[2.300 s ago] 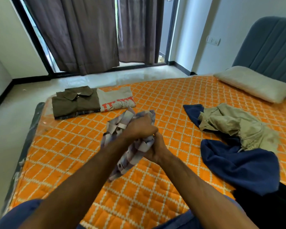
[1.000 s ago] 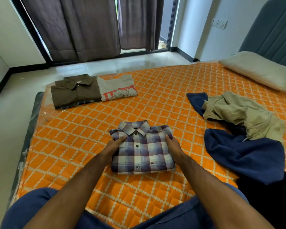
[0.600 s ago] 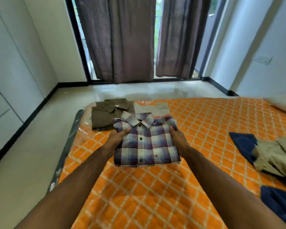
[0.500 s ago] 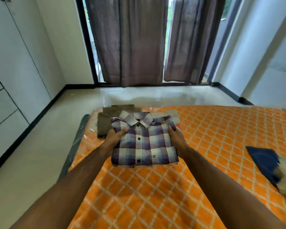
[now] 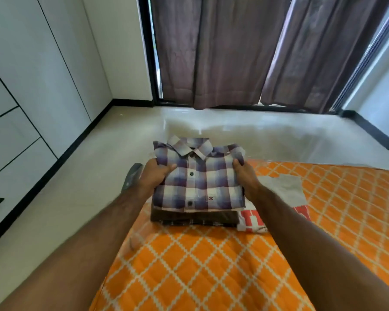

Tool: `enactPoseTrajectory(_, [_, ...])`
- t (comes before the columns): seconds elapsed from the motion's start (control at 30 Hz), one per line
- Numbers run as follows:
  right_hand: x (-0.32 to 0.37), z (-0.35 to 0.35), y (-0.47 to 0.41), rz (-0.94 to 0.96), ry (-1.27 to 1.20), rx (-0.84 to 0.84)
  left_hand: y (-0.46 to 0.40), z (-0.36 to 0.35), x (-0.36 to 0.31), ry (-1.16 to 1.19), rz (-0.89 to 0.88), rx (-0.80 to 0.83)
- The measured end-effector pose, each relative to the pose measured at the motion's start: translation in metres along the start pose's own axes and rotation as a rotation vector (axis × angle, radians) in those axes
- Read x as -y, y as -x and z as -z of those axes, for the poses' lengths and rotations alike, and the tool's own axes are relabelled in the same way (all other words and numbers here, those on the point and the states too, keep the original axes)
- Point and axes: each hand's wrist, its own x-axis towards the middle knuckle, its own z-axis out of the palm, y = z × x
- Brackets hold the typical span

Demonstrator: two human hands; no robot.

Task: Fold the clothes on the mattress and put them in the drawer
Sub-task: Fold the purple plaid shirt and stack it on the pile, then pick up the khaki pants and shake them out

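A folded purple and white plaid shirt (image 5: pixel 200 176) sits over the folded brown shirt (image 5: pixel 193 217) at the far corner of the orange quilted mattress (image 5: pixel 189 270). My left hand (image 5: pixel 154 176) grips the plaid shirt's left edge, thumb on top. Gripping its right edge is my right hand (image 5: pixel 245 176). A folded grey T-shirt with red print (image 5: pixel 283 191) lies just to the right of the brown shirt, partly under my right forearm.
White wardrobe and drawer fronts (image 5: pixel 14 140) line the left wall across a strip of pale floor (image 5: pixel 81 176). Dark curtains (image 5: pixel 211 52) hang over the window ahead. The mattress edge drops off to the left.
Both hands lifted the folded plaid shirt from the middle of the mattress and carried it forward onto the brown shirt. The view swung left; the unfolded clothes went out of sight.
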Motion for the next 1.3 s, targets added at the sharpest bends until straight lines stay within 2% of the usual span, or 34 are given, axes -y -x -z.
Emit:
enactPoseTrajectory(0.03, [-0.01,-0.004,-0.003,-0.047,0.043,-0.013,0.001,-0.002,0.008,-0.11,0.008,-0.058])
enactPoseTrajectory(0.1, [-0.027,-0.007,-0.013,-0.114,0.23,-0.106,-0.007,-0.014,0.026,-0.359,0.025,-0.296])
enactPoseTrajectory(0.17, [-0.032,-0.007,-0.011,0.089,0.552,-0.208,-0.009,-0.02,0.042,-0.536,-0.126,-0.469])
enactPoseTrajectory(0.2, [-0.033,-0.009,-0.012,0.246,0.707,-0.218,-0.012,-0.024,0.046,-0.632,-0.256,-0.463])
enactPoseTrajectory(0.27, [-0.034,-0.022,-0.02,0.464,0.937,-0.119,-0.027,-0.034,0.053,-0.838,-0.469,-0.299])
enactPoseTrajectory(0.37, [-0.05,-0.046,-0.038,0.479,1.145,0.047,-0.045,-0.05,0.072,-0.997,-0.515,-0.091])
enactPoseTrajectory(0.43, [-0.073,-0.056,-0.042,0.442,1.177,0.089,-0.047,-0.058,0.1,-1.025,-0.489,-0.076])
enactPoseTrajectory(0.57, [-0.112,-0.058,-0.043,0.47,1.127,0.027,-0.048,-0.067,0.138,-1.046,-0.529,-0.145])
enactPoseTrajectory(0.73, [-0.108,-0.06,-0.041,0.422,1.158,0.043,-0.046,-0.069,0.131,-1.201,-0.471,-0.117])
enactPoseTrajectory(0.87, [-0.093,-0.047,-0.008,0.291,1.185,0.202,-0.029,-0.069,0.102,-1.275,-0.285,-0.001])
enactPoseTrajectory(0.93, [-0.086,-0.021,0.034,0.263,1.13,0.281,0.002,-0.065,0.085,-1.225,-0.255,0.052])
enactPoseTrajectory(1.1, [-0.081,0.061,0.115,0.314,1.221,0.237,0.095,-0.068,0.071,-1.241,-0.424,-0.041])
enactPoseTrajectory(1.2, [-0.089,0.105,0.16,0.311,1.281,0.14,0.147,-0.097,0.061,-1.324,-0.547,0.007])
enactPoseTrajectory(1.3, [-0.104,0.147,0.213,0.305,1.328,0.084,0.197,-0.144,0.051,-1.3,-0.644,0.077])
